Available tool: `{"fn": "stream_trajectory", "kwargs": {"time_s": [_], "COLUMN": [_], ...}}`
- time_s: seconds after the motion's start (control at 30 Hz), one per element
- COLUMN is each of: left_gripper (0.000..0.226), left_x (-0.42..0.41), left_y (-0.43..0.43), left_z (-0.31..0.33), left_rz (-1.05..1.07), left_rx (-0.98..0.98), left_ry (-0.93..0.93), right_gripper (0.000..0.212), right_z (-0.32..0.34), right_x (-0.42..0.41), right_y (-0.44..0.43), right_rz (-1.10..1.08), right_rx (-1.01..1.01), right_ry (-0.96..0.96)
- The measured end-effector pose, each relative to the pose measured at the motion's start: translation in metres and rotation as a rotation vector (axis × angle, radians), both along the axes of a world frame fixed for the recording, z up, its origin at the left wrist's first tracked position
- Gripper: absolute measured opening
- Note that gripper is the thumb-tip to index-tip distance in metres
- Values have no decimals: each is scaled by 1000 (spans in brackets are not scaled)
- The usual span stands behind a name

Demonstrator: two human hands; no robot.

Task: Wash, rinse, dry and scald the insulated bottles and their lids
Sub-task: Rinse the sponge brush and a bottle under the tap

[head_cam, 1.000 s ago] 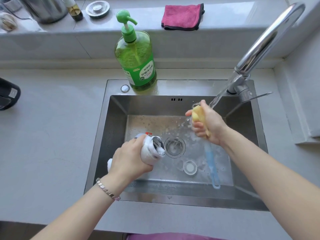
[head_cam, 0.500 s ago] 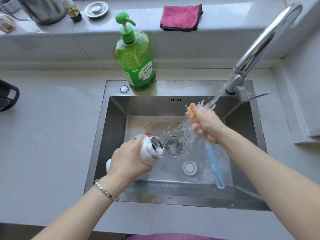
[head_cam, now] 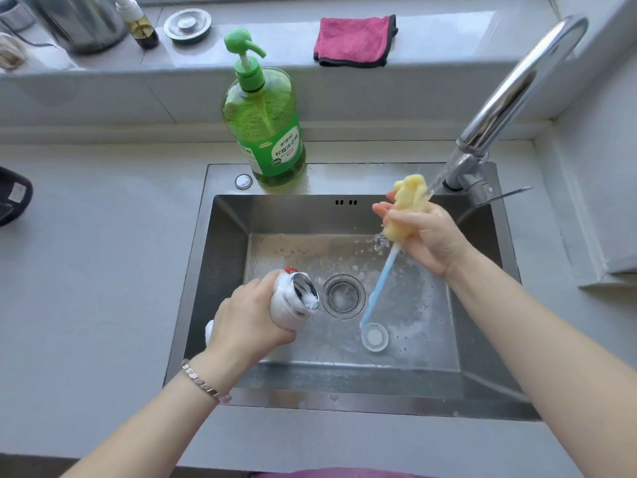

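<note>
I see free room over the sink floor (head_cam: 424,339) mostly at the front right, beside the small lid (head_cam: 374,337). The left hand (head_cam: 248,322) with the bottle (head_cam: 293,305) fills the left part. The brush (head_cam: 383,277) hangs down across the middle from the right hand (head_cam: 427,239). The soap bottle (head_cam: 265,132) and the faucet (head_cam: 510,88) block the back rim.

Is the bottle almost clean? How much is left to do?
Not yet. Done: the bottle is soaped, with foam in its mouth. Now: the left hand holds it while the right hand holds the sponge brush under the tap's running water. Left: rinsing out the foam, the lid lying in the sink, then drying, perhaps with the pink cloth, and scalding.
</note>
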State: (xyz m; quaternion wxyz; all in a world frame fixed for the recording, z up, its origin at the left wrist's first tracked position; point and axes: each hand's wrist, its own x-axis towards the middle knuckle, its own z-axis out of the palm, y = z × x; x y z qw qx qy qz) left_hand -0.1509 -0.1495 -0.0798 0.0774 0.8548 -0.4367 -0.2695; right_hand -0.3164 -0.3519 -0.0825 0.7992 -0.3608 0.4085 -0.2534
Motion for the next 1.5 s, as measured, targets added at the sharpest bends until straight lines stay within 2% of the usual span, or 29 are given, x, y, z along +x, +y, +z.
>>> {"fn": "stream_trajectory", "kwargs": {"time_s": [0.07, 0.23, 0.33, 0.43, 0.57, 0.63, 0.8, 0.93, 1.03, 1.23, 1.3, 1.4, 1.5], "left_gripper": [54, 53, 58, 59, 55, 54, 51, 45, 46, 49, 51, 51, 49], "left_x": [0, -1, -3, -5, -4, -2, 2, 8, 9, 4, 1, -3, -4], "left_y": [1, 2, 2, 2, 3, 5, 15, 25, 29, 24, 19, 14, 9], "left_z": [0, -1, -1, -1, 0, 1, 5, 6, 6, 7, 8, 10, 12], "left_rz": [6, 4, -1, 2, 19, 31, 75, 115, 131, 103, 89, 71, 63], "left_rx": [-5, 7, 7, -7, -5, -6, -25, -35, -33, -38, -38, -44, -53], "left_ry": [7, -1, 3, 25, 30, 24, 20, 30, 24, 47, 52, 57, 54], "right_gripper": [17, 33, 30, 37, 35, 25, 2, 4, 8, 20, 16, 25, 25], "right_z": [3, 11, 13, 17, 14, 10, 2, -1, -3, -4, -1, 4, 4], "right_x": [-5, -26, -39, -48, -45, -36, -2, 14, 12, -19, -28, -33, -36], "right_y": [2, -2, -4, -3, 1, 4, 17, 26, 28, 16, 11, 4, -1], "right_rz": [-62, -137, -252, -337, -416, -422, -329, -263, -291, -439, -506, -608, -653], "right_rx": [-10, 113, 181, 236, 237, 215, 112, 98, 146, 321, 343, 338, 322], "right_ry": [-40, -236, -351, -411, -345, -276, -86, -3, -55, -290, -321, -335, -350]}}
